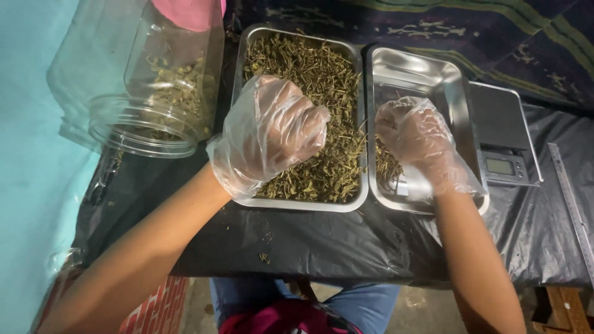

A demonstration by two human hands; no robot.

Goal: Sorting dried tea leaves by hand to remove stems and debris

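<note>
Black plastic sheeting [322,238] covered the desk, crumpled and glossy, probably laid down to catch crumbs, since a few loose bits of dried plant lay on it near the front edge. Beyond the desk hung a dark patterned cloth [433,28], and a pale turquoise wall [31,154] ran along the left side. Below the desk edge, part of the person's lap in blue jeans showed.

Two steel trays sat side by side, touching. The left tray [247,59] was heaped with dried greenish-brown herb [337,93], stems and leaves mixed. The right tray [448,86] was mostly bare and shiny, with only a small pile of the same herb at its near left corner; it appeared to rest on a small digital scale [504,145], whose display stuck out to the right, which would explain why it held so little.

Both hands wore thin clear disposable gloves, likely to keep the herb clean. The left hand [272,127] hovered over the full tray, curled into a loose fist, apparently closed on a pinch of herb, though the fingers hid what was inside. The right hand [414,133] was over the near left part of the right tray, fingers bent together above the small pile; whether it gripped any herb could not be told.

A large clear plastic jar [158,93] lay tilted at the left, mouth toward the camera, some herb inside. A metal ruler [572,204] lay along the right edge.
</note>
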